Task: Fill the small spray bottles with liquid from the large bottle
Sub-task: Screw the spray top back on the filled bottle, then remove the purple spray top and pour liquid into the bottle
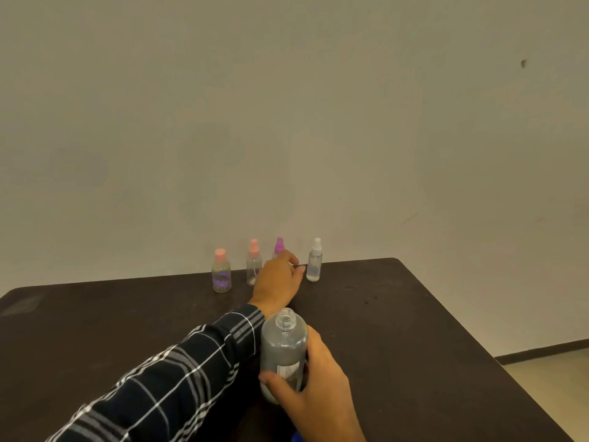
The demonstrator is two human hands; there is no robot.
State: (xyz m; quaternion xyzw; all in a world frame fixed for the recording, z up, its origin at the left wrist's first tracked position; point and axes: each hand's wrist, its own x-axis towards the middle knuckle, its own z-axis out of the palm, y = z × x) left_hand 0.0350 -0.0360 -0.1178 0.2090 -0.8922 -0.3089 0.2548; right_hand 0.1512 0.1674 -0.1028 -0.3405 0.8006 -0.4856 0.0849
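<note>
- Pale, plain wall (287,122) fills the upper two thirds of the frame, and a dark brown table (414,314) stretches across the lower third.
- Your right hand (318,378) sits at lower centre, its fingers and thumb wrapped round the large bottle (283,349).
- That large bottle stands upright, its neck uncapped and open at the top, with a pale label showing low on its side.
- Your left hand (277,279) reaches up the middle of the frame from a dark plaid sleeve (165,378) that enters from the lower left.
- Its fingers curl around the purple-capped spray bottle (279,245); only the cap shows above the knuckles, and the body is hidden behind the hand.
- Just left of that hand stands the pink-capped spray bottle (253,263), clear and upright.
- Further left is a squatter pink-lidded bottle (221,274) with a purple label.
- Just right of your left fingertips stands the white-capped spray bottle (315,261), apart from them.
- All four small bottles line the table's far edge, at the centre of the frame.
- Light floor (557,371) shows at the lower right, past the table corner.
</note>
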